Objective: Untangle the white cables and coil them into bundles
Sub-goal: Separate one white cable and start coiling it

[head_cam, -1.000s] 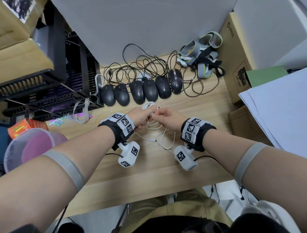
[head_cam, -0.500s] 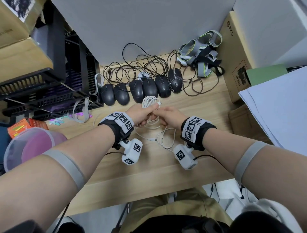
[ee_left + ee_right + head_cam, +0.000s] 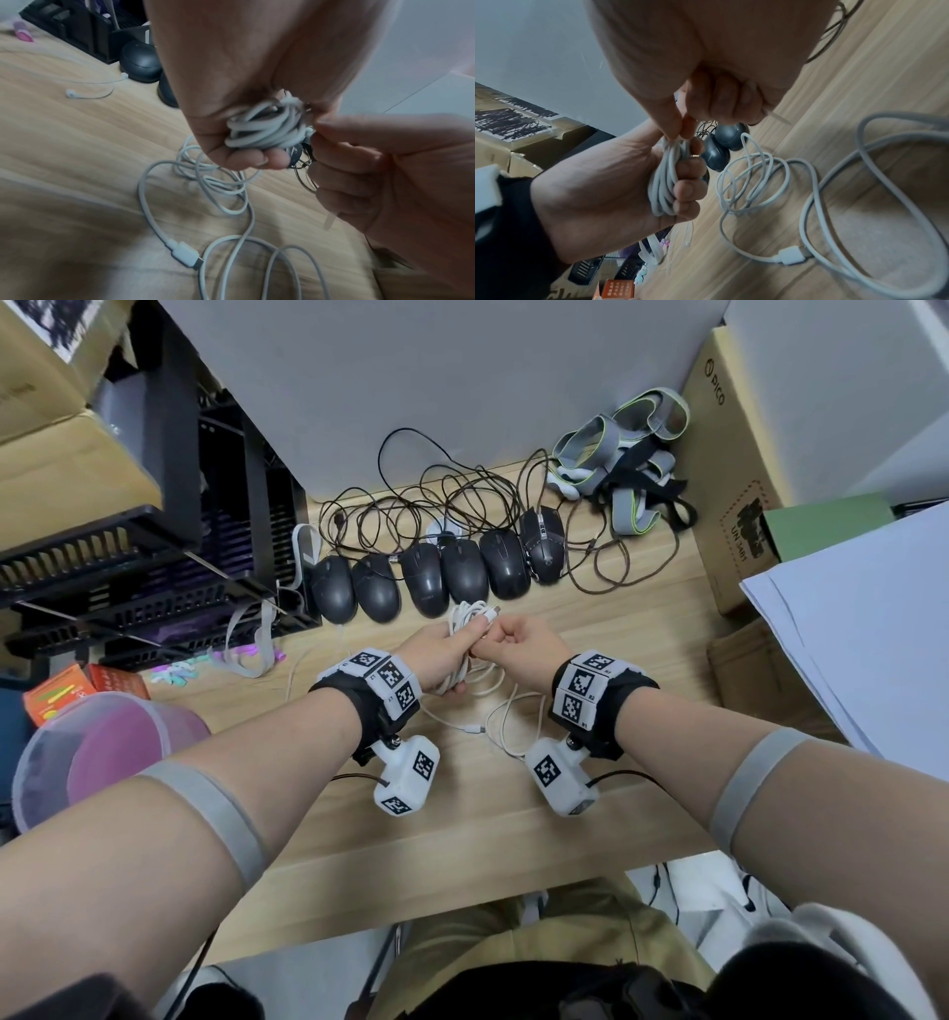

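My left hand grips a coiled bundle of white cable, fingers curled round its loops. My right hand meets it from the right and pinches the cable at the top of the bundle between thumb and forefinger. A thin pale strip sticks out of the right hand's curled fingers. More white cable lies in loose loops on the wooden desk under both hands, its plug lying flat.
A row of black mice with tangled dark cords lies just beyond the hands. Grey straps and cardboard boxes stand at the back right, white sheets at right. A black rack and a pink bin are at left.
Both hands have lifted the bundle slightly and shifted it toward the mice. The right hand has closed in on the bundle's top.
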The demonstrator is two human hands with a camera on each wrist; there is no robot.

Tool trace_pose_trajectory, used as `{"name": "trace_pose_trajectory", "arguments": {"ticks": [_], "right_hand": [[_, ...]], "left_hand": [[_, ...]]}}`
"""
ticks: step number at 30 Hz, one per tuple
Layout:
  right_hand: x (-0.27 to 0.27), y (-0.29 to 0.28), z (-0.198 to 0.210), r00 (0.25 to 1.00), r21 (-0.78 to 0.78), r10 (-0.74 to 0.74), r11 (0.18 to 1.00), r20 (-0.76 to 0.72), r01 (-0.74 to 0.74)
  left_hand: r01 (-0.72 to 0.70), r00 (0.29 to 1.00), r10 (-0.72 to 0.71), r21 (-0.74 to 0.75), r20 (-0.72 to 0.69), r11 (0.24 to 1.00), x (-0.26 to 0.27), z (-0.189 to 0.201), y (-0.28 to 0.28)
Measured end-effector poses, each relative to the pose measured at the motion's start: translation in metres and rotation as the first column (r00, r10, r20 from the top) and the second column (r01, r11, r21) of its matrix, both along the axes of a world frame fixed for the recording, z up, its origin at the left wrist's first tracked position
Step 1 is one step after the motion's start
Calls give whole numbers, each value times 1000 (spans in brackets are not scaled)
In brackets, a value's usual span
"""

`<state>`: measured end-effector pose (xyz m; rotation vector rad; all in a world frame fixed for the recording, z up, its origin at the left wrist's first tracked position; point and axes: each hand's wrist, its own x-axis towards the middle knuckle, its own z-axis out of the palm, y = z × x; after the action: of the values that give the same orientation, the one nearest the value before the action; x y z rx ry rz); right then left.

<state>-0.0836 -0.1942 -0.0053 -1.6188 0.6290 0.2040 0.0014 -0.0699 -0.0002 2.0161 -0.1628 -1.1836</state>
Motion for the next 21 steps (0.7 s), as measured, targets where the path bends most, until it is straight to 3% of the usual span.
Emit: {"name": "trace_pose_trajectory", "arguments": {"ticks": [4, 10, 14, 21], "right_hand": [[-2, -1, -4, 1000, 1, 1, 1000, 2, -1], [-5, -4, -4, 983, -20, 152, 988, -101, -154], [-6, 2, -1, 980, 102, 165, 983, -111, -154], [-6, 3, 0, 997, 0, 59, 998, -40, -59]], "left_hand": [[-63, 993, 58, -39, -102, 997, 0, 3, -2], [-89, 954, 68, -59, -292, 994, 6, 12, 0], [-32, 958, 16, -51, -285, 998, 5, 11, 4], [-46, 947, 32, -37, -318, 998, 1, 13, 2]]}}
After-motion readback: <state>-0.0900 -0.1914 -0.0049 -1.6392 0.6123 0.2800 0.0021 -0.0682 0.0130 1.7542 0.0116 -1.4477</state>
